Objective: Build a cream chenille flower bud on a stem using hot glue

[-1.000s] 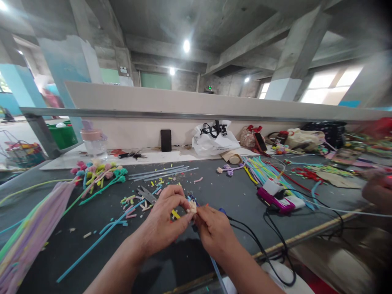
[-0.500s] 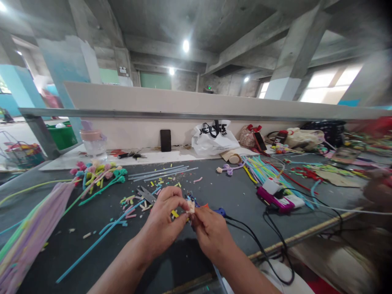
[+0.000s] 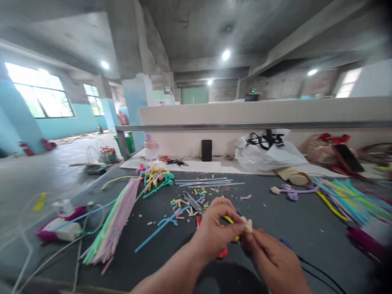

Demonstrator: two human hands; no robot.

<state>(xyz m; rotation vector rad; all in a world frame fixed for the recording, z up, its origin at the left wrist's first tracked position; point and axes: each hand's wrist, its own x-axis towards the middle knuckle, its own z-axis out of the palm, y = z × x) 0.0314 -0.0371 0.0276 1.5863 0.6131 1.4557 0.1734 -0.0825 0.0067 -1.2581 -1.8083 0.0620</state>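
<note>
Between my fingertips, above the dark tabletop [image 3: 171, 269], is a small cream piece of fuzzy chenille stem [image 3: 248, 224], bent into a little cluster. My left hand [image 3: 211, 228] pinches it from the left with thumb and forefinger. From the right, my right hand [image 3: 275, 259] closes on its lower side, its fingertips partly hidden. Behind my left hand lie scissors [image 3: 193, 203], grey blades pointing away. Something yellow [image 3: 232, 230] shows under my left fingers, mostly covered. A blue tool end [image 3: 286, 243] with a black cord sticks out beyond my right hand.
Cut stem bits [image 3: 183, 206] scatter beyond my hands. Bundled pastel chenille stems [image 3: 118, 222] and pompom-tipped stems [image 3: 156, 175] lie left. Clear sticks [image 3: 208, 181], a phone [image 3: 206, 150] and a white bag [image 3: 269, 153] stand farther back. Power strips [image 3: 61, 228] sit at the left edge.
The view has swung left, so the table's things appear farther right, and the left power strip and windows now show. Both hands keep hold of the cream piece.
</note>
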